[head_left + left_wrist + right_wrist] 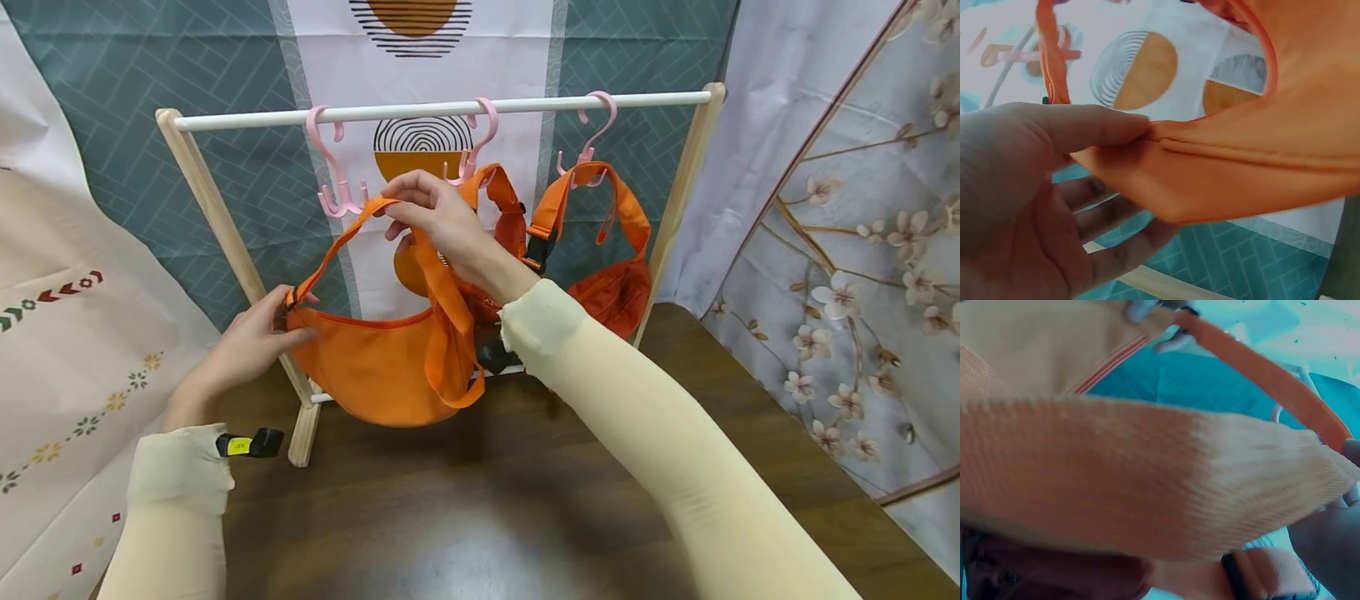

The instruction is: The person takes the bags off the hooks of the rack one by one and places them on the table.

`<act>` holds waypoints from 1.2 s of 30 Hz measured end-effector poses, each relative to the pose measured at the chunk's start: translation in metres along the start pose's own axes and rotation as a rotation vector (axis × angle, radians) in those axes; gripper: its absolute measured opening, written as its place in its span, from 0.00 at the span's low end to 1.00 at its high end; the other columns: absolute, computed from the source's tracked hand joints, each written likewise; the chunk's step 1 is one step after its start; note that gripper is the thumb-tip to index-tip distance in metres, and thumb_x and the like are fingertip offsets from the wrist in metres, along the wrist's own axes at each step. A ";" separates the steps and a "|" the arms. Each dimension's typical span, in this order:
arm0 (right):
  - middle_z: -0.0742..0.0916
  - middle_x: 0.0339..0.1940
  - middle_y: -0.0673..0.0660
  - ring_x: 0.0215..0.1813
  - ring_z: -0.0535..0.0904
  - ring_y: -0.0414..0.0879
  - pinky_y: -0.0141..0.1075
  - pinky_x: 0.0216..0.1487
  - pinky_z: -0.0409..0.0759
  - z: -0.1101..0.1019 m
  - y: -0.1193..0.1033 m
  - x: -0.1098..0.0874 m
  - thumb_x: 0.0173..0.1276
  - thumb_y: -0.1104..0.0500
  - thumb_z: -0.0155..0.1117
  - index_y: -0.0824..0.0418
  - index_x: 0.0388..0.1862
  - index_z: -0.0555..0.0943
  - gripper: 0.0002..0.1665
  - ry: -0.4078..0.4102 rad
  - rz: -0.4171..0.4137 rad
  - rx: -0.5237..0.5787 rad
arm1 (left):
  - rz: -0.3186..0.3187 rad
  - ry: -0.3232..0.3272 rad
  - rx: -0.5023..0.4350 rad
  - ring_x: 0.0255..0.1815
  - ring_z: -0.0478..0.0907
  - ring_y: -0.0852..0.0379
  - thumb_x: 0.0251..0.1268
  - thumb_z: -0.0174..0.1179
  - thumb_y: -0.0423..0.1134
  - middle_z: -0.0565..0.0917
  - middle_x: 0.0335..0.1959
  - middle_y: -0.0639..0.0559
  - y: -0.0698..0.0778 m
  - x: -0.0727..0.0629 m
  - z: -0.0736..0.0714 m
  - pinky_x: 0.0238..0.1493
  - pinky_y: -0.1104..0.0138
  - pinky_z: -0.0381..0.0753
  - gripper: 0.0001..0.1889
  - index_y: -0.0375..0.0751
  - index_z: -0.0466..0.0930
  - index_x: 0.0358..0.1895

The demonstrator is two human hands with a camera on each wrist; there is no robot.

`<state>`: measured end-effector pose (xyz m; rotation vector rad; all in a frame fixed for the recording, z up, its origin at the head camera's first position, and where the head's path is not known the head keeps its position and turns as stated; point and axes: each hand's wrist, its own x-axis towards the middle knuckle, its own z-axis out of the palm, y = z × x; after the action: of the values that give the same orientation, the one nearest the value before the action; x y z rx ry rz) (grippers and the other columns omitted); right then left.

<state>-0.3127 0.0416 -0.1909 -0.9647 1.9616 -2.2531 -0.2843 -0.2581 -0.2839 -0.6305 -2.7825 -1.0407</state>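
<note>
An orange crescent-shaped bag point(367, 358) is held up in front of the rack, its body tilted with the zipped edge upward. My left hand point(258, 342) pinches its left corner, thumb on the near face, just below where the strap joins. The strap point(330, 250) rises to my right hand point(438, 221), which pinches it at the top. A loose strap length point(450, 333) loops down over the bag's right side. In the left wrist view the left thumb presses the bag's seam point(1210, 150). The pink hanger point(341, 187) at the left hangs bare, close behind the strap.
A white rail point(255, 119) on wooden legs point(210, 200) carries pink hangers. Orange bags hang on the middle hanger point(483, 137) and the right hanger point(600, 125); the right bag point(618, 296) is redder. The rack stands on a dark wooden table point(420, 517) before patterned curtains.
</note>
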 end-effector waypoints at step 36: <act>0.85 0.51 0.54 0.50 0.83 0.46 0.34 0.52 0.80 -0.020 0.068 -0.073 0.80 0.64 0.60 0.58 0.64 0.75 0.17 -0.262 0.037 -0.613 | 0.361 0.460 -0.836 0.44 0.85 0.52 0.76 0.57 0.25 0.81 0.54 0.40 0.072 -0.019 -0.048 0.44 0.70 0.86 0.23 0.36 0.71 0.70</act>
<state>-0.2886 0.0729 -0.2851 -1.1659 2.5468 -1.4139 -0.2399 -0.2470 -0.2084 -0.7863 -1.6958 -1.9360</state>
